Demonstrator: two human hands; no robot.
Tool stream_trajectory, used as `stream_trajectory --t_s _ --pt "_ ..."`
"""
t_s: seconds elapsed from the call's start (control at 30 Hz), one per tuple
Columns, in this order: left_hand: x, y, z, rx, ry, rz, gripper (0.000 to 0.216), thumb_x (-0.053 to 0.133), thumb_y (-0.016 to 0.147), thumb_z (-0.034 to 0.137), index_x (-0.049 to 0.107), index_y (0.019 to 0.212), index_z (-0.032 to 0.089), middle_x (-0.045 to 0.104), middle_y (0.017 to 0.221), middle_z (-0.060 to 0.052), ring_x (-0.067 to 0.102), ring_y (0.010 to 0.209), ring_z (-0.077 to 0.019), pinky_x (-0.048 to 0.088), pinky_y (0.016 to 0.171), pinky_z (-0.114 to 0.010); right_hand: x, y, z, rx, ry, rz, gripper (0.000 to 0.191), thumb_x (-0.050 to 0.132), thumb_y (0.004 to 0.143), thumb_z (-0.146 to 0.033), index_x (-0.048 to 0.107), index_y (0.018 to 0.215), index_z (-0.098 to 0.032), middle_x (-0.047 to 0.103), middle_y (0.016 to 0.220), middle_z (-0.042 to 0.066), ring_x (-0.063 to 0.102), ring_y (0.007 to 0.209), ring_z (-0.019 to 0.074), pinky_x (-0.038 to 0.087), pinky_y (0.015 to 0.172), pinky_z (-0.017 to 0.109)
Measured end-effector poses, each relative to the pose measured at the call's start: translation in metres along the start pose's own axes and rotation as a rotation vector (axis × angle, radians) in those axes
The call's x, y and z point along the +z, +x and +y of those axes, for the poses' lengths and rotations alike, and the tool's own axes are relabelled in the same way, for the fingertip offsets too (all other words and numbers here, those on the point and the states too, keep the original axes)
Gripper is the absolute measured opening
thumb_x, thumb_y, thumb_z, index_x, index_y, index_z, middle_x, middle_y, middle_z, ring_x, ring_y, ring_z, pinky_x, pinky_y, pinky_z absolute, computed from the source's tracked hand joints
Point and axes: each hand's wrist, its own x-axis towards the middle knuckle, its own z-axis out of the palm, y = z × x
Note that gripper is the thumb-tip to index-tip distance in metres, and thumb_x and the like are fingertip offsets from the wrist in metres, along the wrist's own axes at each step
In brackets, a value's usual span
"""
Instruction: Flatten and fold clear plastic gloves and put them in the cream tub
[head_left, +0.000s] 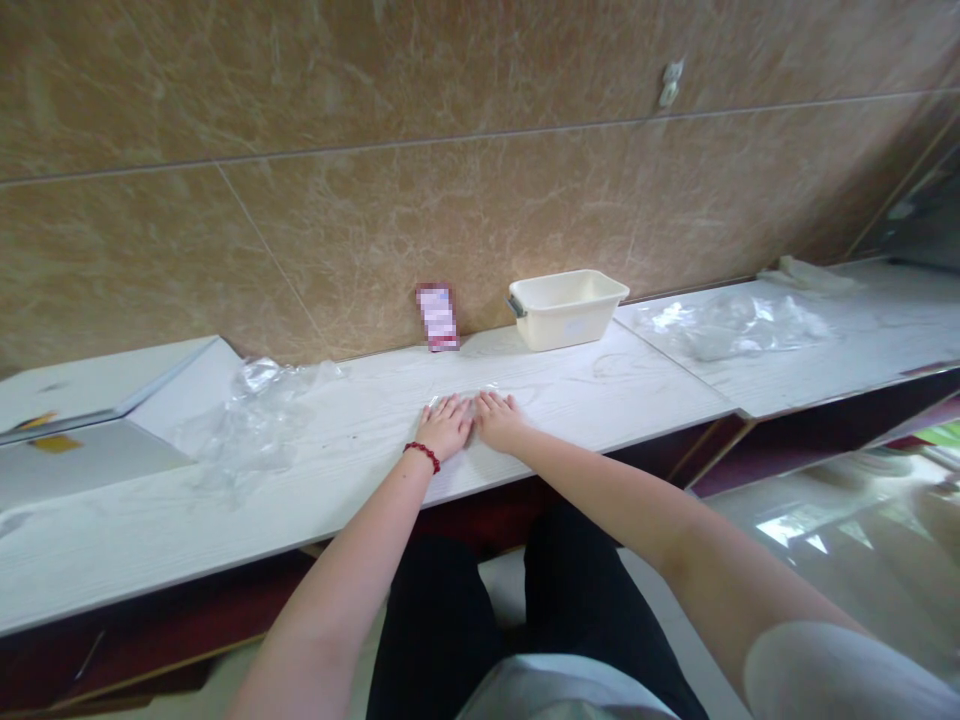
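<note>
My left hand [448,428], with a red bead bracelet at the wrist, lies flat with its fingers stretched forward. Close beside it, my right hand [498,420] also rests palm down, fingers extended. Both press on a small piece of clear plastic [491,387], probably a bag, which shows only at its edges past the fingertips. Most of the plastic is hidden under the hands. It lies on the white wood-grain counter [390,410].
A cream plastic bin [574,322] with a grey handle stands behind my right hand. A phone-like rectangle [438,318] with a blurred face leans on the wall. Crumpled clear plastic bags [262,410] lie left by a white box [165,410]; more clear bags [735,325] lie right.
</note>
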Motion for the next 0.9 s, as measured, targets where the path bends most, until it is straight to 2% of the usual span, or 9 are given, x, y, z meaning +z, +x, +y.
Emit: stream_trajectory --t_s 0.1,0.23,0.43,0.63,0.77,0.9 --pt "-0.003 -0.004 -0.010 -0.004 0.028 -0.038 0.057 0.019 0.078 0.053 0.022 0.128 0.025 0.019 0.136 -0.005 0.017 0.123 -0.0222 0.014 0.096 -0.047 -0.005 -0.002 0.011 0.025 -0.009 -0.031 0.056 0.020 0.081 -0.046 0.023 0.129 -0.018 0.019 0.135 0.007 0.015 0.122 0.0238 0.006 0.094 0.052" --pt "-0.010 -0.009 -0.023 0.021 0.056 -0.080 0.064 0.019 0.075 0.059 0.017 0.129 0.025 0.015 0.137 -0.007 0.014 0.123 -0.0238 0.010 0.095 -0.050 -0.013 -0.004 0.026 0.034 -0.014 -0.094 0.065 0.021 0.075 -0.060 0.020 0.129 -0.025 0.016 0.136 0.005 0.011 0.123 0.0255 0.000 0.092 0.056" --pt "-0.016 -0.012 -0.044 0.127 0.091 -0.138 0.075 0.026 0.068 0.066 0.013 0.130 0.025 0.011 0.137 -0.009 0.010 0.124 -0.0252 0.003 0.095 -0.050 -0.020 -0.006 0.049 -0.062 -0.033 -0.145 0.070 0.025 0.069 -0.066 0.015 0.129 -0.032 0.014 0.137 0.002 0.007 0.123 0.0288 -0.004 0.088 0.060" --pt "-0.018 -0.015 -0.052 0.171 0.111 -0.154 0.076 0.028 0.067 0.066 0.011 0.130 0.027 0.009 0.138 -0.009 0.010 0.124 -0.0250 0.003 0.096 -0.048 -0.032 -0.008 0.065 0.001 -0.052 -0.162 0.076 0.030 0.065 -0.069 0.021 0.129 -0.028 0.021 0.134 0.005 0.005 0.122 0.0328 -0.002 0.087 0.062" --pt "-0.018 -0.014 -0.053 0.169 0.100 -0.147 0.077 0.028 0.066 0.067 0.012 0.130 0.027 0.010 0.138 -0.009 0.008 0.124 -0.0262 0.003 0.096 -0.048 -0.044 -0.019 0.064 -0.002 -0.092 -0.103 0.062 0.039 0.070 -0.058 0.035 0.122 -0.026 0.028 0.130 0.009 0.014 0.119 0.0338 0.004 0.084 0.064" --pt "-0.022 -0.013 -0.043 0.141 0.064 -0.040 0.081 0.026 0.068 0.067 0.014 0.131 0.018 0.006 0.137 -0.013 0.001 0.124 -0.0275 0.004 0.096 -0.046 -0.055 -0.035 0.052 -0.256 -0.138 0.004 0.040 0.044 0.073 -0.045 0.050 0.109 -0.027 0.045 0.117 0.006 0.031 0.111 0.0257 0.006 0.091 0.056"
